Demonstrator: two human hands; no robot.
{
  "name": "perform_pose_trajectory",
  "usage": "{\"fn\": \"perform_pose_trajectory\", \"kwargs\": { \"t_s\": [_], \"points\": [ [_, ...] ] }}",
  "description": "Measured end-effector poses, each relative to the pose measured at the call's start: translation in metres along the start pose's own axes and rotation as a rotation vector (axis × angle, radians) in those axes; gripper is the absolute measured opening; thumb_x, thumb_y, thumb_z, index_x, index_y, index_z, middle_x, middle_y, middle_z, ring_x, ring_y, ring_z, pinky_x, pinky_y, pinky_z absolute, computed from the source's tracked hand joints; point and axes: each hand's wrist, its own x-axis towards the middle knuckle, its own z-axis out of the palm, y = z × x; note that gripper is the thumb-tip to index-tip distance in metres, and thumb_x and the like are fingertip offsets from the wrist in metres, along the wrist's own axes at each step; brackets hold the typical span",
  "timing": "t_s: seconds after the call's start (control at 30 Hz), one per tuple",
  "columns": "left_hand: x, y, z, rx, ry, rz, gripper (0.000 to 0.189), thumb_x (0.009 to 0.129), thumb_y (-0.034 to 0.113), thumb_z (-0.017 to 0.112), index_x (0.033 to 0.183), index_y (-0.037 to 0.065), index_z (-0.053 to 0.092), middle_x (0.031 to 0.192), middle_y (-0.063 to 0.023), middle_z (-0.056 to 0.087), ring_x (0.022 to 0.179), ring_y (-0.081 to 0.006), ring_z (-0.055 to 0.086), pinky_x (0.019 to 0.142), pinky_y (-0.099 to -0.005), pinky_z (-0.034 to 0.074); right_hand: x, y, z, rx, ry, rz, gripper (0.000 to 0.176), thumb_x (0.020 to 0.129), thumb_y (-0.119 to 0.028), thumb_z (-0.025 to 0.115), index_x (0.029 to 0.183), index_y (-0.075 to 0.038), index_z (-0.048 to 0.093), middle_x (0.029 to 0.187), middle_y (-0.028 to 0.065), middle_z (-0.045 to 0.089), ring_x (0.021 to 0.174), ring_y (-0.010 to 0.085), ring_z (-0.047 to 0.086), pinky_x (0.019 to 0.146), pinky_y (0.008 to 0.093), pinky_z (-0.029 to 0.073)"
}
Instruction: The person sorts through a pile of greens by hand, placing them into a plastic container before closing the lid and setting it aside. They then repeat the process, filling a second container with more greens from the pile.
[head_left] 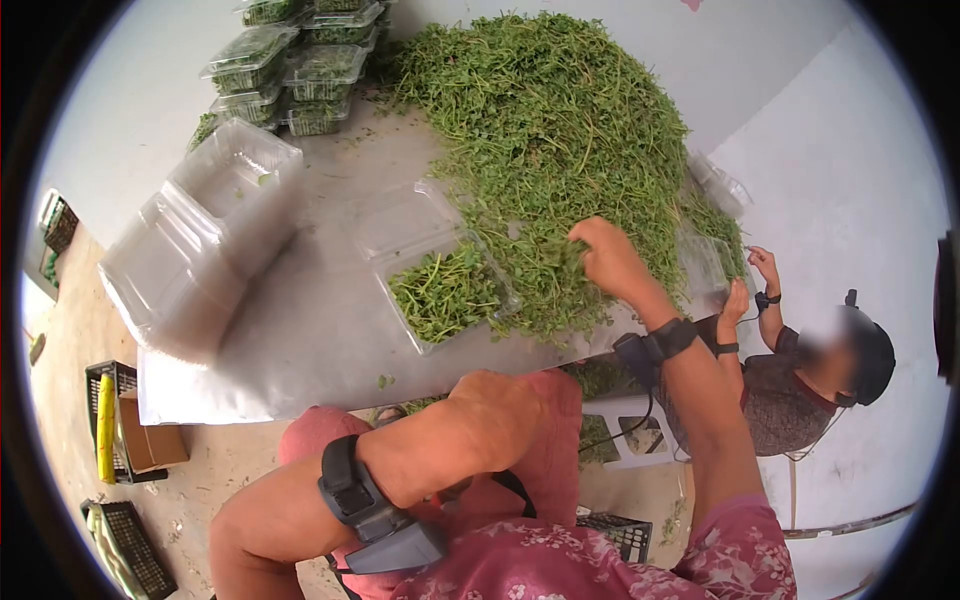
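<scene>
My right hand (612, 262) is at the edge of a big heap of leafy green stems (545, 110), its fingers curled closed on some of the greens. Left of it lies an open clear plastic clamshell box (400, 228), its tray filled with cut green stems (445, 290) and its lid folded back on the table. My left hand (500, 415) is bent in front of the table's near edge, close to my lap. Only its back shows; its fingers are hidden.
A tall nested stack of open clamshell boxes (200, 240) stands on the metal table (300, 330) at left. Filled, closed boxes (325, 70) are piled behind. A co-worker (770, 400) sits at right by another clear box (703, 262). Black crates (125, 550) are on the floor.
</scene>
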Motion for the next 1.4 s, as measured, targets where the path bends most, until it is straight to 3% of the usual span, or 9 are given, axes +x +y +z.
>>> {"fn": "perform_pose_trajectory", "kwargs": {
  "t_s": [0.1,0.2,0.47,0.57,0.7,0.8,1.0,1.3,1.4],
  "points": [
    [0.002,-0.003,0.003,-0.005,0.006,-0.001,0.024,0.088,0.018,0.066,0.104,0.001,0.069,0.093,-0.0186,0.074,0.092,-0.0369,0.072,0.079,-0.0454,0.057,0.008,0.001,-0.034,0.265,0.13,0.255,0.019,0.088,-0.002,0.065,0.106,-0.006,0.068,0.096,0.0107,0.07,0.087,0.0286,0.066,0.08,0.0381,0.051],
    [0.005,-0.003,0.002,-0.057,-0.018,-0.012,0.023,0.088,0.019,0.067,0.105,0.003,0.069,0.093,-0.017,0.074,0.093,-0.0364,0.072,0.08,-0.0448,0.057,0.008,0.007,-0.067,0.358,0.352,0.184,0.013,0.09,-0.006,0.065,0.103,-0.003,0.067,0.083,0.0098,0.069,0.078,0.0219,0.064,0.076,0.0363,0.05],
    [0.004,-0.002,0.001,0.018,0.033,-0.085,0.023,0.088,0.022,0.069,0.104,0.006,0.071,0.096,-0.0164,0.074,0.095,-0.0356,0.072,0.081,-0.044,0.057,0.003,0.02,-0.064,0.656,0.273,0.247,0.029,0.092,-0.022,0.068,0.107,0.003,0.068,0.094,0.0075,0.071,0.079,0.0189,0.061,0.076,0.0354,0.049],
    [0.004,-0.001,-0.003,0.032,0.013,-0.092,0.023,0.088,0.021,0.068,0.104,0.005,0.071,0.096,-0.0169,0.074,0.096,-0.0353,0.072,0.081,-0.0439,0.057,0.0,0.044,-0.039,0.201,0.358,-0.017,0.031,0.094,-0.023,0.068,0.107,0.005,0.068,0.092,0.0074,0.069,0.077,0.0188,0.058,0.075,0.0348,0.048],
    [0.006,-0.002,0.0,0.04,0.015,-0.102,0.023,0.087,0.02,0.067,0.104,0.005,0.071,0.096,-0.0168,0.074,0.096,-0.0352,0.072,0.082,-0.0441,0.057,-0.005,0.012,-0.066,0.483,0.185,0.251,0.031,0.095,-0.024,0.068,0.098,0.007,0.066,0.076,0.0063,0.057,0.068,0.0189,0.049,0.066,0.0378,0.044],
    [0.007,-0.003,-0.002,0.048,0.03,-0.093,0.024,0.087,0.021,0.067,0.105,0.006,0.071,0.095,-0.0167,0.074,0.095,-0.0353,0.072,0.082,-0.0446,0.057,-0.003,0.031,-0.051,0.251,0.293,0.036,0.028,0.095,-0.025,0.067,0.094,0.003,0.066,0.066,0.0025,0.048,0.063,0.0146,0.044,0.062,0.0379,0.042],
    [0.007,-0.006,0.0,0.036,0.055,-0.105,0.027,0.087,0.024,0.068,0.106,0.006,0.071,0.094,-0.0173,0.074,0.094,-0.0358,0.072,0.083,-0.0449,0.057,-0.005,0.016,-0.051,0.466,0.265,0.185,0.026,0.097,-0.027,0.065,0.095,-0.001,0.067,0.07,0.0041,0.061,0.066,0.0131,0.054,0.064,0.0341,0.045],
    [0.005,-0.01,-0.001,0.009,0.097,-0.128,0.029,0.087,0.026,0.071,0.105,0.004,0.071,0.093,-0.0175,0.074,0.093,-0.0362,0.072,0.083,-0.0446,0.056,-0.006,0.014,-0.052,0.549,0.12,0.198,0.033,0.092,-0.019,0.068,0.119,-0.001,0.065,0.106,0.0141,0.067,0.093,0.0237,0.066,0.084,0.0378,0.052],
    [0.005,-0.01,-0.004,0.002,0.094,-0.145,0.03,0.087,0.028,0.072,0.105,0.004,0.071,0.093,-0.0174,0.074,0.093,-0.0361,0.072,0.082,-0.0446,0.056,-0.005,-0.004,-0.061,0.222,0.258,0.091,0.028,0.09,-0.013,0.067,0.116,-0.001,0.067,0.102,0.0149,0.068,0.091,0.0274,0.067,0.083,0.0381,0.052]
  ]
}}
